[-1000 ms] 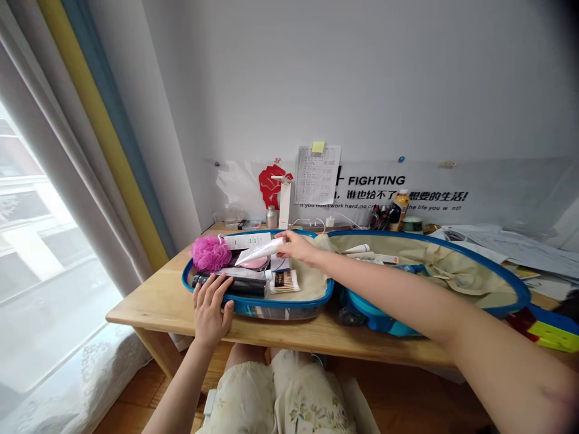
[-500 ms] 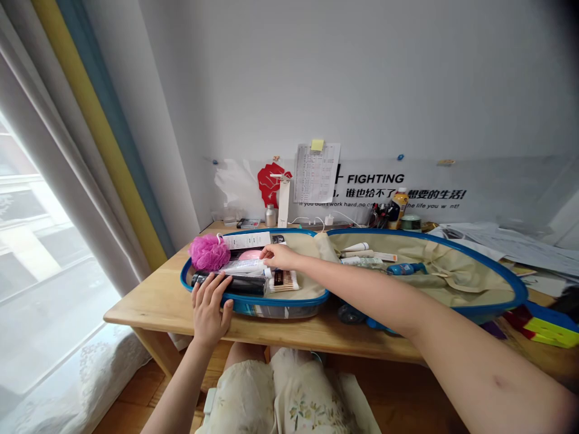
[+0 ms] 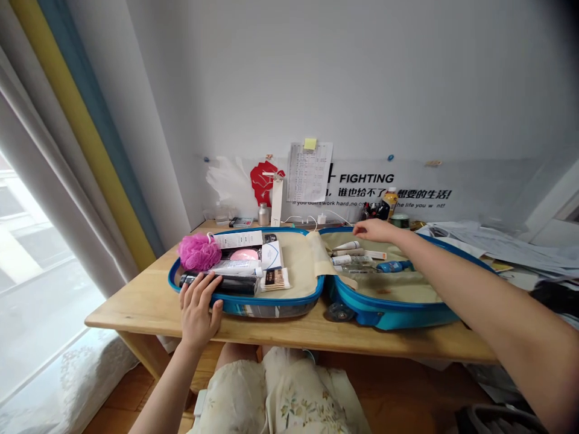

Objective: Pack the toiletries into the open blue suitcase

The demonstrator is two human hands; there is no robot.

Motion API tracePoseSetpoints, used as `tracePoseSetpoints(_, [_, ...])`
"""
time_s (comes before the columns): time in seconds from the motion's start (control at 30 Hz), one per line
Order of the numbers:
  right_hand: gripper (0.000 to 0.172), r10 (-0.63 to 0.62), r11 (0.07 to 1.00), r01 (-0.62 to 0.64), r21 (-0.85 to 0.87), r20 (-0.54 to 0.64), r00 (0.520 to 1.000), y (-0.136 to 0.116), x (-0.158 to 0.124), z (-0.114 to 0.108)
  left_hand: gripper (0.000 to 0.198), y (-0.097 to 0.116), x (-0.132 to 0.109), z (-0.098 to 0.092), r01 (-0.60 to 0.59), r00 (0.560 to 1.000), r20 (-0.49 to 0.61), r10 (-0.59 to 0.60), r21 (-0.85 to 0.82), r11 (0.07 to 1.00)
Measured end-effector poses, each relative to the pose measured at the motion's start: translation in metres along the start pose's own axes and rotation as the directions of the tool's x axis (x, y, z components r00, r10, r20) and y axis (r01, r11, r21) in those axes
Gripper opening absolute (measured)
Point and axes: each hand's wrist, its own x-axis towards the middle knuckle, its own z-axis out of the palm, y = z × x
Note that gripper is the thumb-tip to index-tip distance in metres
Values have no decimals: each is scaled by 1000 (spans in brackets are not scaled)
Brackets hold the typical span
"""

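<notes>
My left hand (image 3: 199,310) lies over the near rim of the left half of an open blue suitcase (image 3: 283,306). Its fingers are stretched out and touch a black cylinder (image 3: 235,284), likely a bottle. My right hand (image 3: 374,230) hovers near the far rim of the right half, fingers loosely bent, with nothing visible in them. Below it lie a white tube (image 3: 347,246), a clear bottle (image 3: 362,269) and a small blue bottle (image 3: 392,266). The left half holds a pink bath puff (image 3: 199,252), a white box (image 3: 272,255), a pack of cotton swabs (image 3: 275,279) and a pink oval item (image 3: 245,255).
The suitcase stands on a wooden table (image 3: 136,295). Behind it are a white lamp (image 3: 277,202), a small silver bottle (image 3: 263,214) and a yellow-capped bottle (image 3: 389,202). Papers (image 3: 474,241) pile up at right. A curtain (image 3: 90,150) hangs at left.
My right hand has left the items in the left half and moved right, over the other half. The white box it covered now shows. My left hand stays put; the view has shifted slightly.
</notes>
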Motion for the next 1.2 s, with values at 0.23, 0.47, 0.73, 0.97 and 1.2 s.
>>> tracePoseSetpoints(0.23, [38, -47, 990, 67, -126, 152, 987, 21, -15, 45, 44, 3, 3, -2, -32, 999, -12, 32, 7, 999])
tracePoseSetpoints(0.47, [38, -151, 961, 199, -194, 237, 960, 4, -4, 64, 44, 3, 2, -2, -17, 1000, -3, 17, 21, 1000])
tracePoseSetpoints(0.73, [23, -161, 957, 213, -199, 248, 955, -5, -3, 68, 44, 1, 3, -2, -28, 1000, -11, 28, 28, 999])
tracePoseSetpoints(0.97, [35, -40, 999, 43, -29, 86, 995, 4, -19, 25, 43, 2, 3, -1, -40, 999, -22, 41, 25, 999])
tracePoseSetpoints(1.2, [38, -86, 972, 83, 220, 2, 996, -67, -13, 18, 43, 2, 3, -1, -35, 999, -23, 36, 23, 999])
